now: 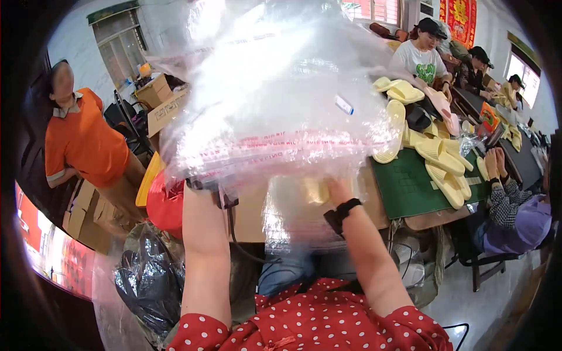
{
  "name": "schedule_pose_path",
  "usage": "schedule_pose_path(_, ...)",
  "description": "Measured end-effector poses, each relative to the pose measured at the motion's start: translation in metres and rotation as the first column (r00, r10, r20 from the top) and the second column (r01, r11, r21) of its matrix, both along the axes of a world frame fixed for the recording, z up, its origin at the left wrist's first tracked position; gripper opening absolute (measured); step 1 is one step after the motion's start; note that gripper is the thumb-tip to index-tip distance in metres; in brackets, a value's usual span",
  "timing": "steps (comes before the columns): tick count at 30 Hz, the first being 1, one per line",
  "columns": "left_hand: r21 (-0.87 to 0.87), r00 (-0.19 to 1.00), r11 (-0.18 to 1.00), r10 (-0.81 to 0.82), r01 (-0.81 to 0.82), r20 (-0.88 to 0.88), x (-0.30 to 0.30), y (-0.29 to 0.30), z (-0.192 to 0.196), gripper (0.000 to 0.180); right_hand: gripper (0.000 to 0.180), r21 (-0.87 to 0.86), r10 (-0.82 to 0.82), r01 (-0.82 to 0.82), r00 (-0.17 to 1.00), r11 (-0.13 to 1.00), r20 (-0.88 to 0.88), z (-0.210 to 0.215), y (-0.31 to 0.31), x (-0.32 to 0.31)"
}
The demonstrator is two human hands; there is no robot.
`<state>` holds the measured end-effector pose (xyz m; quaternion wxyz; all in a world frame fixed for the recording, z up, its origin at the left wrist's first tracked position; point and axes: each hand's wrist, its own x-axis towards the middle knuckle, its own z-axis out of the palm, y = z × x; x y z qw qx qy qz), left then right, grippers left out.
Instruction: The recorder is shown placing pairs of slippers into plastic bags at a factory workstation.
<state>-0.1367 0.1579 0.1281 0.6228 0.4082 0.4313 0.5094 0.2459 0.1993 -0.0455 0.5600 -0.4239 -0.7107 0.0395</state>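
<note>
A thick, loose stack of clear plastic bags with red printed strips fills the upper middle, raised close in front of me. My left forearm reaches up to its lower left edge, where the bags cover the hand and hide its fingers. My right hand is below the stack's lower right edge, blurred and partly behind plastic. It is over more clear bags lying on a brown cardboard surface. A dim yellow patch shows beside its fingers; I cannot make out what it is. A black band circles my right wrist.
Pale yellow slippers lie on a green board to the right. Several people sit along the tables there. A person in orange is at the left, near cardboard boxes. A red bundle and black plastic bag are beside my left arm.
</note>
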Motion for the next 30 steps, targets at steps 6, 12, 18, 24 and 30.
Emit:
schedule_pose_path(6, -0.038, 1.000, 0.999, -0.004, 0.005, 0.023, -0.002, 0.011, -0.024, 0.035, 0.037, -0.323, -0.477, 0.467, 0.877, 0.823, 0.052, 0.155, -0.054, 0.090)
schedule_pose_path(12, -0.022, 0.992, 0.993, -0.114, 0.116, 0.058, 0.115, 0.027, -0.068, 0.034, 0.020, -0.084, -0.689, 0.697, 0.717, 0.712, 0.109, 0.146, -0.126, 0.278)
schedule_pose_path(18, -0.017, 0.991, 0.991, -0.132, 0.133, 0.037, 0.104, 0.015, -0.094, 0.034, 0.018, -0.151, -0.678, 0.663, 0.729, 0.733, -0.088, 0.144, -0.195, 0.318)
schedule_pose_path(24, -0.207, 0.982, 0.970, -0.152, 0.125, -0.117, 0.062, 0.055, -0.150, 0.041, 0.013, -0.056, -0.584, 0.582, 0.812, 0.811, -0.027, 0.149, -0.142, 0.272)
schedule_pose_path(30, -0.026, 0.902, 0.980, 0.173, -0.200, -0.395, 0.105, -0.001, -0.063, 0.084, 0.015, -0.114, -0.380, 0.368, 0.918, 0.923, -0.112, 0.178, -0.120, 0.202)
